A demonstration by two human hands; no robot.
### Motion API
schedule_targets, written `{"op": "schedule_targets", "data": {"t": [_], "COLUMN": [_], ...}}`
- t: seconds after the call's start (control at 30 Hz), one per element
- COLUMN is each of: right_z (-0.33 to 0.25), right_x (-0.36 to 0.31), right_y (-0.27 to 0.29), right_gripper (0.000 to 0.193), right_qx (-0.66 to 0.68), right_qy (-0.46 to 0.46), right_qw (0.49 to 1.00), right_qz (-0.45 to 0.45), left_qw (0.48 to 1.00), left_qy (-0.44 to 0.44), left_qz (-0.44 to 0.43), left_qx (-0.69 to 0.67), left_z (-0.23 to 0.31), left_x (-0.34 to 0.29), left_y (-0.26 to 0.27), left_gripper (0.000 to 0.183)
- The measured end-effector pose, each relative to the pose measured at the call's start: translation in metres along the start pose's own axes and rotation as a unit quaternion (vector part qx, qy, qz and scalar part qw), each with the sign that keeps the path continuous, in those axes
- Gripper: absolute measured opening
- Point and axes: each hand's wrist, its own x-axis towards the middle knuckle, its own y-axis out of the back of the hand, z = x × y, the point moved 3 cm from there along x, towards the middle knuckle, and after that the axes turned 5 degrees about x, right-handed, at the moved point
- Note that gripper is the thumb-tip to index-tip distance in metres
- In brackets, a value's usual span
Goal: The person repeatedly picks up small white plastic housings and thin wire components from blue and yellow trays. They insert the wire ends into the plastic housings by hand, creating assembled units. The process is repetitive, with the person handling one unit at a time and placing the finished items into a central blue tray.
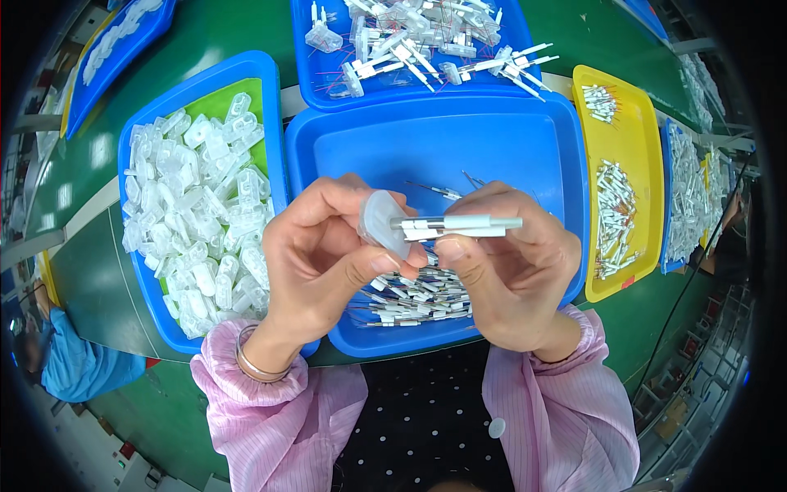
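Note:
My left hand (307, 271) is closed on a translucent plastic cap (379, 220) with a wide rounded flange, held by thumb and fingers. Two slim white tubes (484, 223) stick out of the cap to the right, lying side by side. Pinched between thumb and fingers, they are in my right hand (525, 275). How deep the tubes sit in the cap is hidden. Both hands are above a blue tray (443, 148), where many thin white-and-metal pieces (422, 299) lie at the near side.
On the left, a blue tray (273, 115) holds many clear plastic caps (205, 172). Farther back, another blue tray (525, 25) carries caps with white tubes and red wires. A yellow tray (598, 143) at right has small white pieces (615, 213). A person's blue sleeve (86, 357) shows far left.

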Motion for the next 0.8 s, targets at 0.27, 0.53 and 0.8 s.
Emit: {"op": "schedule_targets", "data": {"t": [0.27, 0.53, 0.8], "right_z": [0.004, -0.027, -0.003], "right_x": [-0.003, 0.039, 0.152], "right_y": [-0.005, 0.020, 0.007], "right_gripper": [0.012, 0.006, 0.015], "right_qx": [-0.091, -0.187, -0.379], "right_qy": [0.088, 0.015, 0.043], "right_qw": [0.992, 0.981, 0.921], "right_qz": [0.007, -0.057, -0.074], "left_qw": [0.995, 0.770, 0.486], "left_qy": [-0.060, -0.109, -0.032], "left_qz": [0.010, 0.131, 0.103], "left_qx": [0.075, 0.615, 0.867], "left_z": [0.000, 0.049, 0.060], "left_x": [-0.002, 0.017, 0.017], "left_y": [-0.004, 0.032, 0.094], "left_gripper": [0.027, 0.022, 0.040]}}
